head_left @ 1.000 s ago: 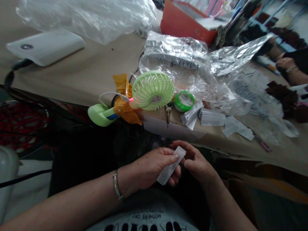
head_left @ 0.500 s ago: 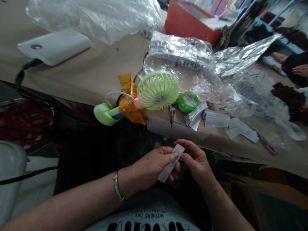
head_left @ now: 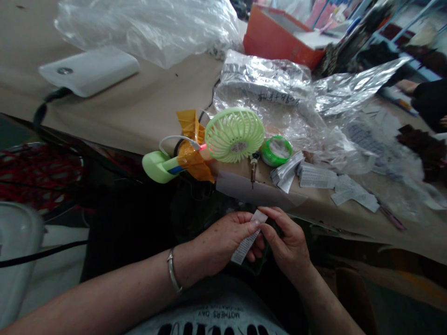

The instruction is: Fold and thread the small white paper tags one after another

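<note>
A narrow white printed label (head_left: 245, 247) is pinched between the thumb and fingers of my left hand (head_left: 228, 239), low in front of my body. My right hand (head_left: 288, 242) meets it at the label's upper end, its thumb and forefinger closed on that end. Small print covers the lower part of the strip. Beyond the hands, at the table edge, lie a fanned stack of similar labels (head_left: 287, 171), a printed label bundle (head_left: 317, 176) and loose labels (head_left: 354, 193). A small pointed tool (head_left: 253, 172) lies by a round green container (head_left: 275, 151).
A green fan (head_left: 234, 135) is fixed to the table edge with orange tape (head_left: 195, 163). A white power bank (head_left: 91, 72) lies left, clear plastic bags (head_left: 268, 88) and a red box (head_left: 282, 39) behind. Pink-handled scissors (head_left: 393, 217) rest right. Another person's sleeve (head_left: 431, 102) shows far right.
My right thumb and forefinger have closed on the label's upper end, where they were slightly apart from it. The whole view has shifted a little, and the co-worker's arm has moved.
</note>
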